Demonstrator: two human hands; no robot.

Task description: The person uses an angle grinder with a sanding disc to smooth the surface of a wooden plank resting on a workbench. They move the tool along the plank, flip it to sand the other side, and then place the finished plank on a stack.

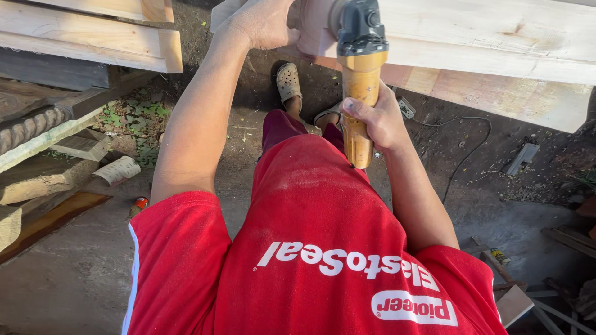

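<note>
My right hand [377,119] grips the yellow body of an angle grinder [360,74], whose black head presses against the edge of a pale wooden beam [496,37] at the top of the view. On the left end of that same beam my left hand [261,23] rests, fingers curled over the wood beside the grinder head. Below the arms are my red shirt and dark red trousers, and my feet in tan sandals [288,80] stand on the dirt ground.
Stacked planks and a twisted carved post [28,127] lie at the left. A black power cord [465,149] trails over the dirt at the right. Wood offcuts [515,304] lie at the lower right, and a small can [139,205] lies on the concrete at the left.
</note>
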